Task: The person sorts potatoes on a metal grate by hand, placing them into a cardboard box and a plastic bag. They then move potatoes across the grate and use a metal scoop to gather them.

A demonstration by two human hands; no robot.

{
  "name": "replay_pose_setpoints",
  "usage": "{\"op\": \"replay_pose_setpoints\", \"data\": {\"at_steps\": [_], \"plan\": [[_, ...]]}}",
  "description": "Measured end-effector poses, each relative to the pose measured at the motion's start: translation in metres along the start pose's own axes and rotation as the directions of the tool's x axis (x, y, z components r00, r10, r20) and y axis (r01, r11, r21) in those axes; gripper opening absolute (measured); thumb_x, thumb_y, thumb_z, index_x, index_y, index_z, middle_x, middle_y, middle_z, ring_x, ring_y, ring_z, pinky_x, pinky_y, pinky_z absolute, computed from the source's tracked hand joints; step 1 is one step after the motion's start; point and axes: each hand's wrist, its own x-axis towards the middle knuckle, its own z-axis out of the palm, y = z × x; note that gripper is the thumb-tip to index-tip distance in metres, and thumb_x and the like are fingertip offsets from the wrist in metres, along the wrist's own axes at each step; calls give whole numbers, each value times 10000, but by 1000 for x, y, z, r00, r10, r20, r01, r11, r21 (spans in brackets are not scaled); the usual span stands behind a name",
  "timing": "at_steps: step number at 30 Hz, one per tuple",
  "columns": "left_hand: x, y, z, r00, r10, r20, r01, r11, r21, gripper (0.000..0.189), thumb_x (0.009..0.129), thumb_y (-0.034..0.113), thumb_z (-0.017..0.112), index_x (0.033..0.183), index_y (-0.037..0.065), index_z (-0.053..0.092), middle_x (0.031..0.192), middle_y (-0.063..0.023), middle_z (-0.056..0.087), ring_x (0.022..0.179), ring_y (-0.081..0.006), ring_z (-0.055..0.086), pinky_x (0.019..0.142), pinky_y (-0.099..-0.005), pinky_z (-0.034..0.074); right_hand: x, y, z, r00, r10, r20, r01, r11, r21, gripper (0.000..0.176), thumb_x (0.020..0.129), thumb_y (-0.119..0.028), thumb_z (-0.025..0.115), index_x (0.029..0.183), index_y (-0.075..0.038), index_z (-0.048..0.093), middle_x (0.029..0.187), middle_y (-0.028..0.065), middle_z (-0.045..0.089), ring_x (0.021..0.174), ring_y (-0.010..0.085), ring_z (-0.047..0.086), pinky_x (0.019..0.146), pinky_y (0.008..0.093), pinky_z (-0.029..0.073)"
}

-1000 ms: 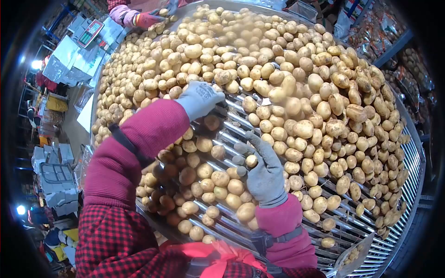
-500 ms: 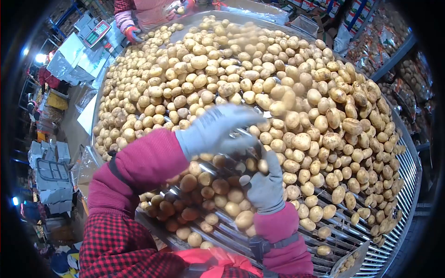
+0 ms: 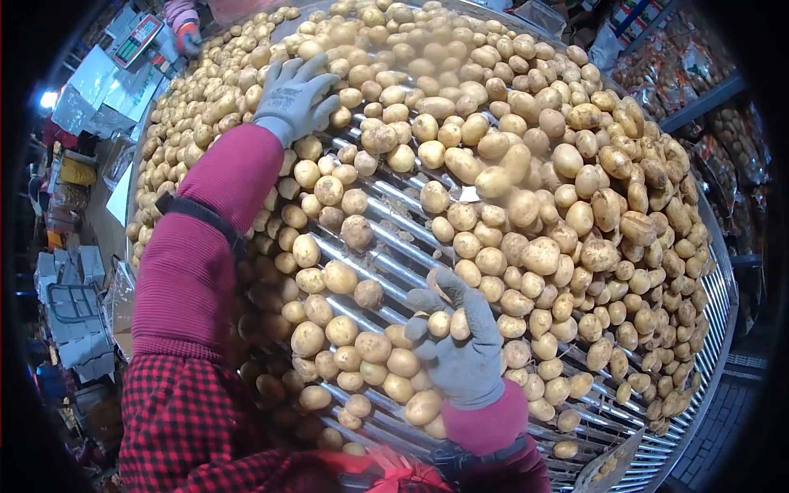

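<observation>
Grey glove fingers [image 3: 423, 301] of the right hand [image 3: 460, 353] are curled around two small potatoes [image 3: 438, 323], close to the near edge of the roller table [image 3: 394, 242]. The left hand [image 3: 294, 94] lies with its fingers spread open on the potato heap [image 3: 493, 107], toward the far left edge. Another person's red glove [image 3: 189, 37] is at the far left corner.

Single head-worn view, wide-angle, dark rounded corners.
Looks forward and steeply down over the desk [image 3: 393, 246] from close above; right hand [image 3: 457, 349] near the lens, left hand [image 3: 293, 94] farther out.
</observation>
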Motion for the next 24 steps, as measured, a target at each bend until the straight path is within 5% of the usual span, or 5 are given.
{"op": "replay_pose_setpoints", "data": {"at_steps": [3,7,11,16,24], "plan": [[16,18,-8,982,-153,109,133,976,173,426,965,419,655,1333,206,679,1580,-114,488,1441,-336,435,1231,-511,251,-3,2,-2,999,-33,-15,32,997,-64,473,1142,-345,394,1507,-49,456,1322,180,653,1005,227,716,733,250,561],[65,56,1,994,110,3,-102,934,-342,408,994,433,613,1333,215,683,1455,-108,604,1407,-291,478,1188,-586,268,-1,12,-4,982,-189,13,188,959,-214,441,1145,-258,380,1522,-34,433,1353,201,623,1044,243,706,770,263,564],[90,103,35,945,-39,323,87,987,-135,425,1020,499,474,1229,224,722,1292,-65,663,1314,-297,528,1101,-537,327,0,6,-6,990,-134,44,140,952,-271,492,1138,-315,376,1518,-4,416,1358,205,617,1040,225,698,797,266,555],[41,115,4,977,-63,202,127,938,-321,415,962,496,603,1223,194,715,1357,-131,607,1273,-377,529,1020,-546,447,5,9,-4,996,-78,-33,72,985,-154,505,1111,-432,463,1443,-59,536,1270,222,665,969,316,713,755,380,608],[-75,153,-86,935,335,114,-226,815,-533,576,951,437,661,1320,-1,601,1357,-203,602,1253,-414,545,1027,-530,457,0,6,4,988,-139,63,152,939,-309,451,1148,-302,391,1501,-30,460,1307,151,648,1004,206,682,804,300,562]]}}
